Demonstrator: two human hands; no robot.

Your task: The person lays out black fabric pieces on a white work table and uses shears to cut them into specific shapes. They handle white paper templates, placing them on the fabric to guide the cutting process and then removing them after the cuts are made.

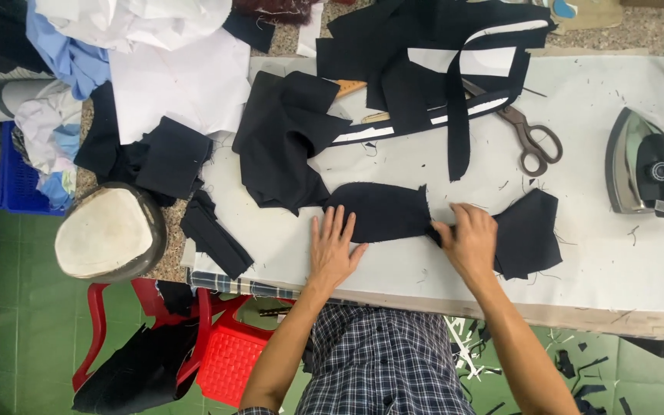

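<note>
A curved piece of black fabric [382,211] lies flat on the white-covered desk [593,261], near the front edge and just ahead of the person. The left hand [333,250] rests on the desk with fingers spread and flat, its fingertips touching the fabric's left end. The right hand [469,240] pinches the fabric's right end, fingers closed on the cloth where it meets a second black piece [530,233] that lies just beside it to the right.

Behind the hands, a crumpled heap of black cloth [282,142] sits to the left, and a pile of black cut pieces with white strips [439,65] spreads across the far side. A pair of scissors [530,137] lies next to that pile, well apart from the right hand. An iron [647,169] stands at the desk's right edge. Off the desk to the left are a padded pressing ham [109,233], folded black pieces [170,157], white paper sheets [182,81], a blue crate [17,180] and a red plastic stool [224,353].
</note>
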